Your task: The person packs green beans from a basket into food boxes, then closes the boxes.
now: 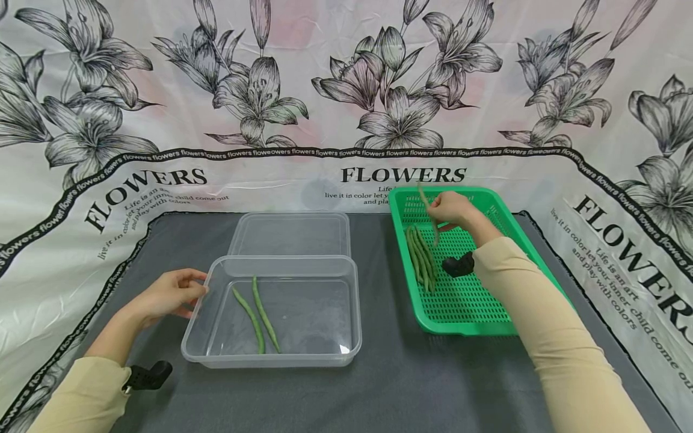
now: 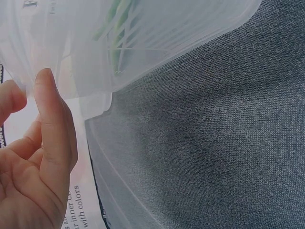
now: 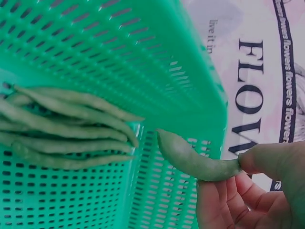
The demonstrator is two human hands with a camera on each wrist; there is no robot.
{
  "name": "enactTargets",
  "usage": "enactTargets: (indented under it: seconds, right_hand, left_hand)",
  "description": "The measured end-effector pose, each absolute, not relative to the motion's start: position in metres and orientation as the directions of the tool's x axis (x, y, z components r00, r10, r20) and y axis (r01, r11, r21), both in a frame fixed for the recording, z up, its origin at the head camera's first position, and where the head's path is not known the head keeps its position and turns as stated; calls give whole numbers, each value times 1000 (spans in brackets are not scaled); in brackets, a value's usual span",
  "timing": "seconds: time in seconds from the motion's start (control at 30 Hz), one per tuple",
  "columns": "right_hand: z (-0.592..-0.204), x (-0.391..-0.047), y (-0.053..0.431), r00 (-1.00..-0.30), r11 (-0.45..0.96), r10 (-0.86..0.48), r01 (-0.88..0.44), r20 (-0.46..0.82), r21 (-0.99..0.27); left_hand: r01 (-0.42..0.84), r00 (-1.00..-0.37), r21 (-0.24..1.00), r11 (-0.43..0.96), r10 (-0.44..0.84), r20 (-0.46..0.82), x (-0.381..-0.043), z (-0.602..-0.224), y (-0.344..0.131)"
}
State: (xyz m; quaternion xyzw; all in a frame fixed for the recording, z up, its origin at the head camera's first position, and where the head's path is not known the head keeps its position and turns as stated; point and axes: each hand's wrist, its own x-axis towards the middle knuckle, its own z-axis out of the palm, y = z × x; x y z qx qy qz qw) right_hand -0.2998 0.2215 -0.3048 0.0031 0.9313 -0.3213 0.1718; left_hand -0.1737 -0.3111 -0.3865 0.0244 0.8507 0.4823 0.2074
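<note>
My right hand (image 1: pixel 457 210) pinches one green bean (image 3: pixel 186 157) between thumb and fingers, above the far left part of a green perforated basket (image 1: pixel 460 329). Below it, a small bunch of green beans (image 1: pixel 421 258) lies along the basket's left side. At the left, my left hand (image 1: pixel 170 293) holds the left rim of a clear plastic container (image 1: pixel 271 362), thumb and forefinger on either side of the wall in the left wrist view. Two green beans (image 1: pixel 263 313) lie side by side on the container's floor, slightly slanted.
Behind the container a clear plastic lid (image 1: pixel 292 233) lies flat on the grey cloth (image 1: pixel 379 391). A white floral sheet (image 1: pixel 303 120) hangs behind and around the table. Black wrist cameras (image 1: pixel 148 376) sit at both sleeves.
</note>
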Motion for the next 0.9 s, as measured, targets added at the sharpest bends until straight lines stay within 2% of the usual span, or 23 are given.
enactTargets:
  seconds: [0.9]
  right_hand:
    - [-299, -286, 137, -911, 806, -267, -33, -313, -592]
  left_hand:
    - [-156, -912, 823, 547, 240, -332, -172, -386, -311]
